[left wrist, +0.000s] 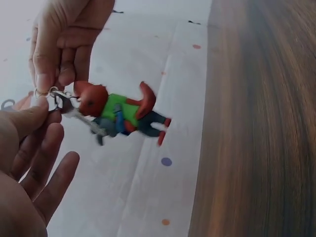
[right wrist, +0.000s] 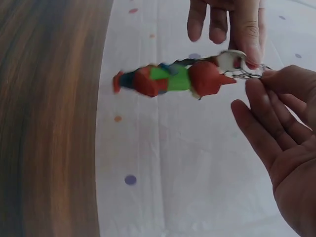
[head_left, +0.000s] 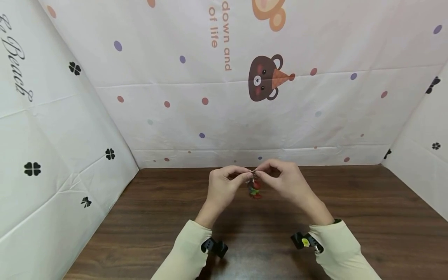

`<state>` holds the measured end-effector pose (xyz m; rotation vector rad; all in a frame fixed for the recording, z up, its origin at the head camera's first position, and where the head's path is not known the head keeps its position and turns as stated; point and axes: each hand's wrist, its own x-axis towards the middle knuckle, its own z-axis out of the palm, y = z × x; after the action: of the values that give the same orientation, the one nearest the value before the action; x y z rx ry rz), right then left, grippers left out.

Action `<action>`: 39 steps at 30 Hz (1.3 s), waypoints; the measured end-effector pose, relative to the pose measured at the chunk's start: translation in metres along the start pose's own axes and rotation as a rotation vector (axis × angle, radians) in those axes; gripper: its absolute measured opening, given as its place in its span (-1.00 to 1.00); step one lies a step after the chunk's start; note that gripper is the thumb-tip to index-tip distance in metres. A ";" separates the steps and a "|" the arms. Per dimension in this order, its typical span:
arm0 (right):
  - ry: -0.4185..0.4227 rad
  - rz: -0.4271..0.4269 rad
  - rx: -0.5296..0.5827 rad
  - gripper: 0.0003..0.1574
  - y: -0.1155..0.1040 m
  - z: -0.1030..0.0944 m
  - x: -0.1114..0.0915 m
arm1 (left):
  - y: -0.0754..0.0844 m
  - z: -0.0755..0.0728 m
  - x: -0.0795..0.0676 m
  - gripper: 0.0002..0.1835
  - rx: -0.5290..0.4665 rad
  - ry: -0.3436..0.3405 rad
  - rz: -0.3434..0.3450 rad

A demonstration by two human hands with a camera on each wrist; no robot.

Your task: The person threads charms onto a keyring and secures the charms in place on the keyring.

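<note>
- Above the wooden table [head_left: 168, 210], seen from the head, my left hand [head_left: 223, 184] and right hand [head_left: 292, 184] pinch the top of a fox keychain [head_left: 256, 186]. It hangs just below my fingertips; if both pinches loosen, it could drop, because nothing supports it underneath.
- From the left wrist, my thumb and finger pinch near the small metal rings [left wrist: 53, 90]; being thin, these might slip. The fox's body is outside my grip.
- From the right wrist, my fingers pinch the silver chain [right wrist: 243, 76]; the key-like metal piece [right wrist: 226, 60] beside it could tangle by swinging.
</note>
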<state>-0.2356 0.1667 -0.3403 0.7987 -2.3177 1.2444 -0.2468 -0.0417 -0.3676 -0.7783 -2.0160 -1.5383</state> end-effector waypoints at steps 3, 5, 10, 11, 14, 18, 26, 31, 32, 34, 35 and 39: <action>0.015 0.045 0.083 -0.93 -0.002 0.000 0.000 | 0.001 0.000 0.001 -0.93 -0.105 0.014 -0.058; 0.010 0.055 0.100 -0.93 -0.002 0.000 0.000 | 0.000 0.000 0.001 -0.93 -0.127 0.014 -0.091; -0.045 0.010 0.003 -0.85 0.000 -0.001 0.000 | -0.002 0.000 0.000 -0.93 0.011 -0.036 -0.071; -0.056 -0.009 -0.019 -0.83 0.000 -0.001 0.000 | -0.002 0.000 0.000 -0.93 0.066 -0.048 -0.045; -0.075 -0.084 -0.085 -0.80 0.002 0.000 0.001 | -0.002 0.001 0.000 -0.92 0.219 -0.070 0.043; -0.067 -0.123 -0.112 -0.82 0.001 0.000 0.002 | -0.002 0.000 0.000 -0.93 0.235 -0.058 0.061; -0.023 0.035 0.044 -0.86 -0.005 -0.002 0.000 | 0.000 -0.001 0.000 -0.94 -0.057 -0.022 -0.070; -0.022 0.067 0.071 -0.91 -0.005 -0.002 0.000 | 0.000 0.000 0.000 -0.93 -0.044 -0.029 -0.066; -0.022 0.071 0.072 -0.92 -0.005 -0.003 0.000 | 0.000 0.000 0.000 -0.93 -0.046 -0.035 -0.069; -0.018 0.079 0.067 -0.93 -0.004 -0.003 0.000 | 0.001 0.001 0.000 -0.93 -0.049 -0.046 -0.079; -0.017 0.080 0.066 -0.93 -0.004 -0.003 0.000 | 0.001 0.001 0.000 -0.93 -0.047 -0.052 -0.087; -0.027 0.087 0.064 -0.92 -0.004 -0.002 0.001 | 0.002 0.002 0.000 -0.94 -0.030 -0.054 -0.089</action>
<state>-0.2338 0.1665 -0.3367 0.7471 -2.3671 1.3582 -0.2456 -0.0393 -0.3669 -0.7585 -2.0976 -1.6166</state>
